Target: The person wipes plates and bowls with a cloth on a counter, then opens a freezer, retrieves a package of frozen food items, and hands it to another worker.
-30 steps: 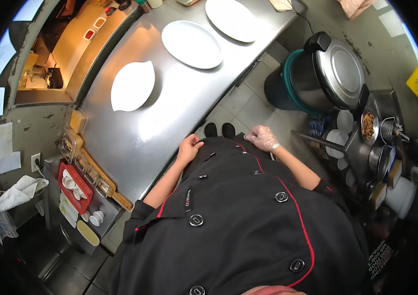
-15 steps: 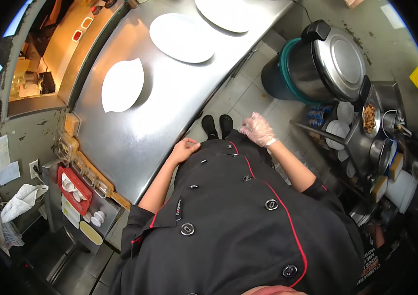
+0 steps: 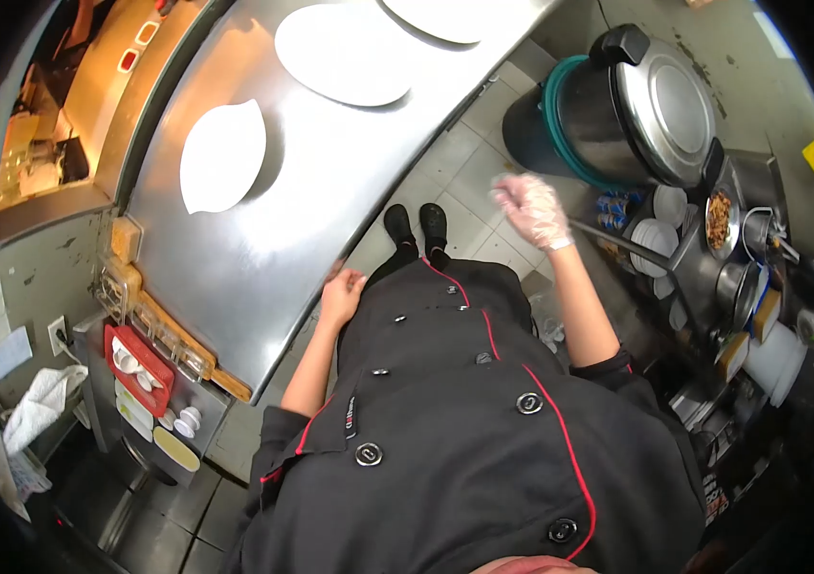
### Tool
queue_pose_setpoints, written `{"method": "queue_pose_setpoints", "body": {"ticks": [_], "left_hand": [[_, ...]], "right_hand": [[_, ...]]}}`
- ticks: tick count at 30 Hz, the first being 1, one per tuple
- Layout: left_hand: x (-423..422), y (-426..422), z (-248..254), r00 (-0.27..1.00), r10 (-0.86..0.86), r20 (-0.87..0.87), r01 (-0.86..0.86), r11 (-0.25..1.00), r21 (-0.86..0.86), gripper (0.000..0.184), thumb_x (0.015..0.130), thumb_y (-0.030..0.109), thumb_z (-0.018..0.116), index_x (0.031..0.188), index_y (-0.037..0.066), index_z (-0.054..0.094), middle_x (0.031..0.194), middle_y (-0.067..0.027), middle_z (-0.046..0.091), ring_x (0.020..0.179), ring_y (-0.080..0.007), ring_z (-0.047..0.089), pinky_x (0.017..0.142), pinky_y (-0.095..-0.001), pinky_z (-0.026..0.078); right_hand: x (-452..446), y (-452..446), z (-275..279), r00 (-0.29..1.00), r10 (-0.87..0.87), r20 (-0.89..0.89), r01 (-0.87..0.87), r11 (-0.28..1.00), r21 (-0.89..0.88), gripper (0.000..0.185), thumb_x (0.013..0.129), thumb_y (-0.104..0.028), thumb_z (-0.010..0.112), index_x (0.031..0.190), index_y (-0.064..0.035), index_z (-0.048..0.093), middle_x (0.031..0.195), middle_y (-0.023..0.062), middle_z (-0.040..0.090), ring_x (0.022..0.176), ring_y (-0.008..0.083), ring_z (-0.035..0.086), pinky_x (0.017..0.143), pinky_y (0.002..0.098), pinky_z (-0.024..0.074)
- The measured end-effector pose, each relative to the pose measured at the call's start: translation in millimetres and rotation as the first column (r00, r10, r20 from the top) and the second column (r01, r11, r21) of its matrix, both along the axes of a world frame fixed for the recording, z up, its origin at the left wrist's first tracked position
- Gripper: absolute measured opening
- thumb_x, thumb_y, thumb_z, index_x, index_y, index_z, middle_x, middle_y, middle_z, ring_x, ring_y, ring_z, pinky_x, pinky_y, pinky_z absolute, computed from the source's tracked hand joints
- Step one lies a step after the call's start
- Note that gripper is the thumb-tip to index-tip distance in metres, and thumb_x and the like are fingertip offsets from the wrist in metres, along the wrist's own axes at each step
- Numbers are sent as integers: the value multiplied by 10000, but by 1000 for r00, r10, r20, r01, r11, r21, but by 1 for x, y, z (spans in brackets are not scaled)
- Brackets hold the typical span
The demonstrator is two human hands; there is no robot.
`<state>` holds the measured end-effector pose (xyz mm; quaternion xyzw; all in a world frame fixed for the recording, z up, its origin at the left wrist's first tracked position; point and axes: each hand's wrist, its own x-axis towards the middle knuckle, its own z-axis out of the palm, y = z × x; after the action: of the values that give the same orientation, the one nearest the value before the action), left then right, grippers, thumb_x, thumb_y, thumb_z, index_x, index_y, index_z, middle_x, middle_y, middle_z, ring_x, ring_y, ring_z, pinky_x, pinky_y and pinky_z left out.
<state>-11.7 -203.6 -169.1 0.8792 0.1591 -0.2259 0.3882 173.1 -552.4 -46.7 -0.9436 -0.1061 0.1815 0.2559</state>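
Observation:
My left hand (image 3: 341,296) is bare and hangs beside the edge of the steel counter (image 3: 235,287), its fingers curled loosely with nothing seen between them. In a clear plastic glove, my right hand (image 3: 533,210) is raised over the tiled floor, left of the shelf rack. Its fingers are bent together, and whether they hold anything is too blurred to tell. On the counter lie a white leaf-shaped plate (image 3: 223,156), a white oval plate (image 3: 345,55) and a further white plate (image 3: 440,14) cut off by the view's top edge.
A large lidded steel pot (image 3: 656,110) stands in a teal-rimmed bin (image 3: 560,120) on the right. Below it, a rack holds stacked plates (image 3: 654,244) and a bowl of brown food (image 3: 719,222). At the left are a red tray (image 3: 139,371) and clear containers (image 3: 173,335).
My right hand has lifted away from my jacket, up and to the right. My left hand has shifted slightly left, and the plates sit farther left in view.

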Motion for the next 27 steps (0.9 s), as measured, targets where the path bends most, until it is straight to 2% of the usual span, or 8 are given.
{"method": "queue_pose_setpoints", "body": {"ticks": [4, 8, 10, 14, 18, 24, 26, 27], "left_hand": [[-57, 39, -7, 941, 279, -189, -311, 936, -163, 279, 908, 274, 555, 996, 25, 645, 825, -90, 675, 720, -162, 636, 649, -287, 489], [-122, 75, -10, 937, 235, -259, -259, 964, -62, 278, 918, 256, 540, 983, 5, 639, 789, -69, 657, 656, -123, 591, 632, -261, 487], [-149, 98, -18, 884, 230, -407, -313, 938, -151, 199, 904, 150, 545, 1018, 3, 618, 839, -68, 645, 709, -117, 587, 672, -249, 486], [-173, 113, -18, 795, 160, -585, -315, 933, -173, 190, 892, 112, 545, 1033, 2, 609, 863, -69, 640, 735, -117, 585, 686, -244, 483], [-157, 102, -10, 804, 188, -563, -319, 937, -141, 192, 881, 75, 545, 1049, 1, 600, 886, -69, 634, 761, -116, 583, 700, -238, 480], [-107, 66, -10, 850, 393, -351, -479, 853, -208, 214, 864, 18, 546, 1073, -1, 587, 922, -70, 626, 800, -116, 580, 721, -230, 476], [-17, 15, 62, 807, 335, -486, -382, 924, 3, 322, 813, -77, 530, 1123, 3, 559, 973, -67, 608, 852, -114, 568, 748, -219, 467], [-33, 20, 33, 821, 369, -437, -442, 894, -75, 327, 811, -76, 533, 1125, 12, 562, 967, -61, 612, 838, -113, 571, 742, -220, 469]], "right_hand": [[-5, -48, -17, 992, -66, -108, 30, 952, -304, 252, 782, -251, 604, 966, -85, 645, 959, 171, 635, 947, 343, 588, 816, 436, 464], [-13, -64, -6, 885, -20, -465, -100, 967, -234, 228, 737, -245, 625, 886, -83, 683, 922, 154, 657, 924, 304, 612, 809, 387, 479], [-19, -67, -5, 799, 33, -601, -170, 970, -173, 225, 719, -239, 631, 874, -90, 698, 901, 132, 670, 908, 276, 623, 807, 359, 482], [-27, -76, -8, 658, 140, -740, -101, 990, 98, 285, 683, -206, 652, 955, -143, 708, 947, 52, 690, 916, 216, 631, 805, 327, 483], [-17, -80, -12, 531, 45, -846, -176, 983, -59, 254, 699, -229, 669, 929, -128, 706, 883, 59, 691, 876, 228, 636, 768, 331, 494], [36, -87, -37, 705, 142, -695, -531, 756, -384, 240, 693, -272, 685, 861, -102, 708, 894, 91, 683, 854, 271, 638, 738, 359, 507], [64, -91, -41, 706, 231, -669, -557, 765, -323, 238, 685, -260, 677, 847, -88, 706, 899, 101, 682, 871, 263, 643, 747, 375, 506], [80, -91, -36, 699, 250, -670, -553, 783, -284, 234, 682, -257, 676, 839, -86, 705, 893, 103, 681, 867, 266, 643, 748, 378, 506]]}}
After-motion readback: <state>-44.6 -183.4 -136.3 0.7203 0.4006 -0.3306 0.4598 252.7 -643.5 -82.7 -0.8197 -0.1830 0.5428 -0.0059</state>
